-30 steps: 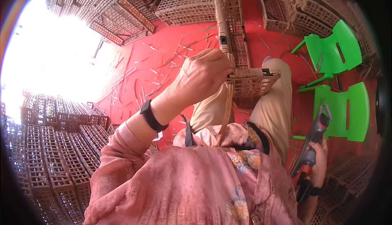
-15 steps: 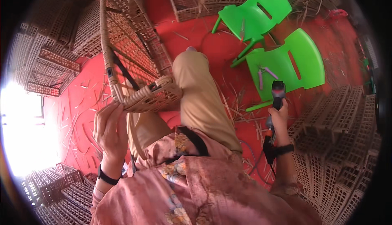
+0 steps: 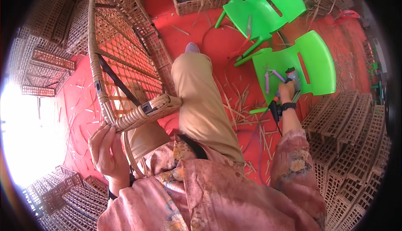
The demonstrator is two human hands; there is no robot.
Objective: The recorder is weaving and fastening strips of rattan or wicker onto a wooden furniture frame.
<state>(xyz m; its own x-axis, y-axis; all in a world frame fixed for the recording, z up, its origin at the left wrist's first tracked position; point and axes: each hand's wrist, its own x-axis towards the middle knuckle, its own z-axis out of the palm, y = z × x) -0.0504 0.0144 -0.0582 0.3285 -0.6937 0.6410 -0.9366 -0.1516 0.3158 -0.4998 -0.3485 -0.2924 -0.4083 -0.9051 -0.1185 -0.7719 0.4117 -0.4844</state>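
A woven wicker basket point(image 3: 132, 120) with a wrapped rim, wide lattice and black strips inside stands tilted against my legs. My left hand point(image 3: 106, 153) pinches its near left corner between thumb and fingers, and a loose wicker strip hangs beside that hand. Over the seat of the nearer green chair point(image 3: 320, 65), my right hand point(image 3: 287, 92) is closed round a black-and-grey gun-shaped tool point(image 3: 292, 75). An orange fitting and a cord show at the tool's lower end, while my fingers hide its grip. Purple-handled cutters point(image 3: 274, 76) lie on the seat beside it.
Another green chair point(image 3: 268, 11) stands farther off, with a pointed tool on its seat. Stacked wicker baskets point(image 3: 347, 130) rise on the right, more point(image 3: 48, 65) on the left. Cut strips litter the red floor point(image 3: 209, 34); a purple hose point(image 3: 259, 155) runs across it.
My right hand has moved forward with the gun-shaped tool, from beside the nearer chair to over its seat. The basket's near corner has shifted slightly left and down with my left hand.
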